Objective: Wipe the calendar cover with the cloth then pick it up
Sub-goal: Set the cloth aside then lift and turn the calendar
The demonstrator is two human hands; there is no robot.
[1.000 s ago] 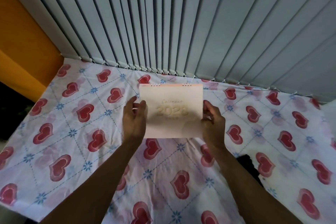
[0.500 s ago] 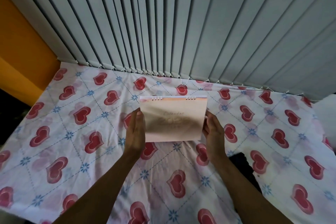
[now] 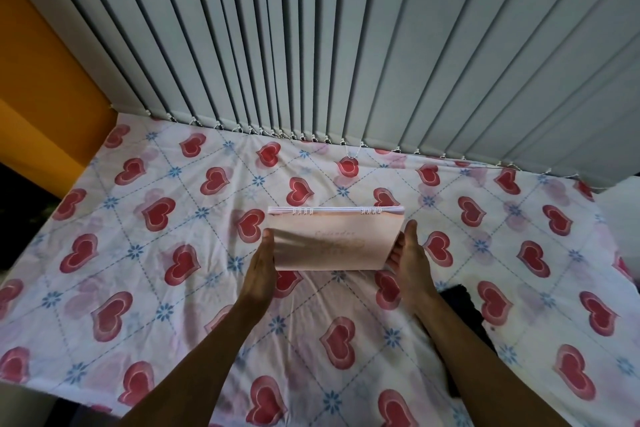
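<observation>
A pink spiral-bound desk calendar (image 3: 334,241) with gold lettering on its cover is held between both hands above the heart-print sheet. My left hand (image 3: 261,267) grips its left edge and my right hand (image 3: 410,262) grips its right edge. The cover tilts back, with the white wire binding at the top. A dark cloth (image 3: 465,319) lies on the sheet just right of my right forearm, partly hidden by the arm.
The surface is covered by a white sheet (image 3: 173,253) with red hearts and blue flowers. Grey vertical blinds (image 3: 346,45) close off the far side. An orange wall (image 3: 41,87) stands at the left.
Both hands have lowered the calendar toward the sheet and tilted its cover further back. The grip on both edges is unchanged.
</observation>
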